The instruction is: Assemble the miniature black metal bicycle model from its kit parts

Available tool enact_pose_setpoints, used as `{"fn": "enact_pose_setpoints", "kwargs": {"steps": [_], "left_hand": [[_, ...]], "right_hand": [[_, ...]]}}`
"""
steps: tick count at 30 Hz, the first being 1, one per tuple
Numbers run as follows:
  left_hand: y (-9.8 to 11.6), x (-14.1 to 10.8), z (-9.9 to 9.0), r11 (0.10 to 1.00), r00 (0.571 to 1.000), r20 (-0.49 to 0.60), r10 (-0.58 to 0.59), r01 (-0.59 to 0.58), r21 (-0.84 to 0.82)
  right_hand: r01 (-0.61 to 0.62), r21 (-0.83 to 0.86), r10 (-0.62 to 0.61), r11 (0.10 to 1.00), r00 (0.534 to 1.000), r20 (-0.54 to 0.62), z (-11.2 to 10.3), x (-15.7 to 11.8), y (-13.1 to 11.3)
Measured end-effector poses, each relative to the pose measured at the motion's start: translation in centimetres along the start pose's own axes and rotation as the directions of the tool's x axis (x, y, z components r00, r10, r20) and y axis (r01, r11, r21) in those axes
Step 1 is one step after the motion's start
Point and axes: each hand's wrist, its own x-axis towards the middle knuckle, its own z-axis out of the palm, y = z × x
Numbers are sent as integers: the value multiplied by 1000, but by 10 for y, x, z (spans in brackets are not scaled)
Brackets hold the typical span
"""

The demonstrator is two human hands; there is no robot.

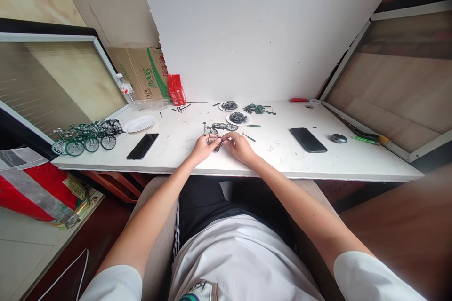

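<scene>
Close to the table's front edge, my left hand point(204, 147) has its fingers closed around a small dark model bicycle part point(218, 146). My right hand point(240, 146) meets it from the right, thumb and fingers pinched at the same part; whether a smaller piece is between them is too small to tell. Just beyond my fingers lie dark model bicycle wheels point(232, 127) and thin frame pieces. Farther back, a white plate point(229, 119) holds a heap of small black parts, and a second plate point(221, 106) behind it holds more. A small screwdriver point(254, 126) lies beside the nearer plate.
Several finished-looking model bicycles point(88, 137) stand at the left, near a white plate point(139, 124) and a phone point(142, 146). Green pieces point(254, 108) lie at the back. Another phone point(308, 139) and a round dark object point(339, 138) are right. A white board point(261, 42) stands behind.
</scene>
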Motion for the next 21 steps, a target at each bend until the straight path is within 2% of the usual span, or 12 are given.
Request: {"fn": "enact_pose_setpoints", "kwargs": {"steps": [21], "left_hand": [[1, -2, 1, 1000, 1000, 2, -10, 10, -10]], "right_hand": [[15, -12, -16, 1000, 1000, -25, -1, -1, -4]]}}
